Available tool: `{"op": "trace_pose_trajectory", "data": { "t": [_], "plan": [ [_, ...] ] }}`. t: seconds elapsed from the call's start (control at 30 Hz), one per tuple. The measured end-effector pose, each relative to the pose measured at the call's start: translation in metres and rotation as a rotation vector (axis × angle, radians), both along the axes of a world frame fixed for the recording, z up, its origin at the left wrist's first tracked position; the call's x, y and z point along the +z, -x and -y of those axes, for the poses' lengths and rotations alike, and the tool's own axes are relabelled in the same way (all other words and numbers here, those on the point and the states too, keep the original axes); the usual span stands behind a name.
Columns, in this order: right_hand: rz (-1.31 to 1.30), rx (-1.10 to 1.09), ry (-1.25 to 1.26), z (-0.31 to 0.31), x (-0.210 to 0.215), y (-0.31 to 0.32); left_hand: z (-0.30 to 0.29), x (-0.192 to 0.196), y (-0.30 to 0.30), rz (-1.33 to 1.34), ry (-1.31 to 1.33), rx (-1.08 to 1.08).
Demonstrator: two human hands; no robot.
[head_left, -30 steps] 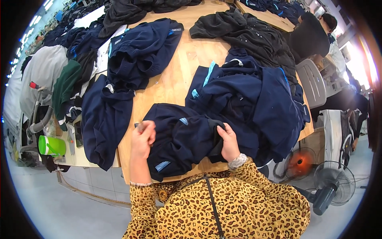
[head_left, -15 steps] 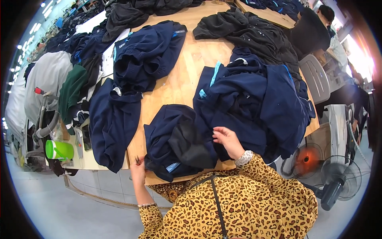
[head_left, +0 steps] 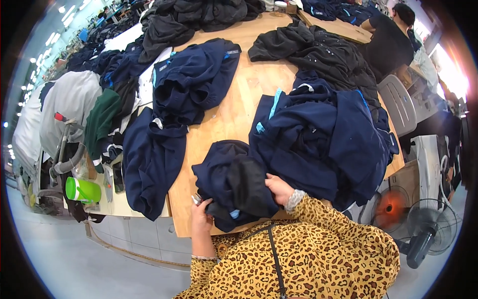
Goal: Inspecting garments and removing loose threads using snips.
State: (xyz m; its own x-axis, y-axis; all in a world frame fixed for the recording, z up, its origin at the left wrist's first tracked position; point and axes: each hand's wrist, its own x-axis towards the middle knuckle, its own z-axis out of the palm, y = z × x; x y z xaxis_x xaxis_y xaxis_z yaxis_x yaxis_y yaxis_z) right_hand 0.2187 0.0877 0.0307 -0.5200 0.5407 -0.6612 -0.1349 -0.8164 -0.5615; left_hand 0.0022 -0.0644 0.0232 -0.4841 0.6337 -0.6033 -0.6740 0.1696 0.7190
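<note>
On the wooden table (head_left: 234,107), both hands on navy garment (head_left: 234,184).

left hand (head_left: 200,215) sits low at the near edge of the worktop (head_left: 234,107), fingers curled closed around a small metallic item, too small to identify. its forearm rises nearly straight from the lower edge, bare up to a leopard-print cuff. right hand (head_left: 280,189) lies further in from that edge, palm down, fingers spread flat and pointing left, pressing on dark navy fabric (head_left: 234,189). right wrist is bent, sleeve reaching it; hands apart.
</note>
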Motion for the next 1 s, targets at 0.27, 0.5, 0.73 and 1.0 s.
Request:
{"op": "trace_pose_trajectory", "data": {
  "t": [0.27,0.5,0.73,1.0],
  "plan": [
    [0.197,0.348,-1.079,0.019,0.012,-0.014,-0.039,0.024,-0.082,-0.978,-0.150,-0.372],
    [0.496,0.207,-0.942,0.018,-0.001,-0.010,-0.038,0.009,-0.062,-0.452,-0.261,-0.574],
    [0.571,0.114,-0.982,0.026,-0.022,-0.012,-0.044,-0.033,0.002,-0.415,0.141,-0.278],
    [0.698,-0.042,-1.309,0.045,-0.030,-0.005,-0.035,-0.007,-0.062,0.014,-0.297,-0.468]
  ]
}}
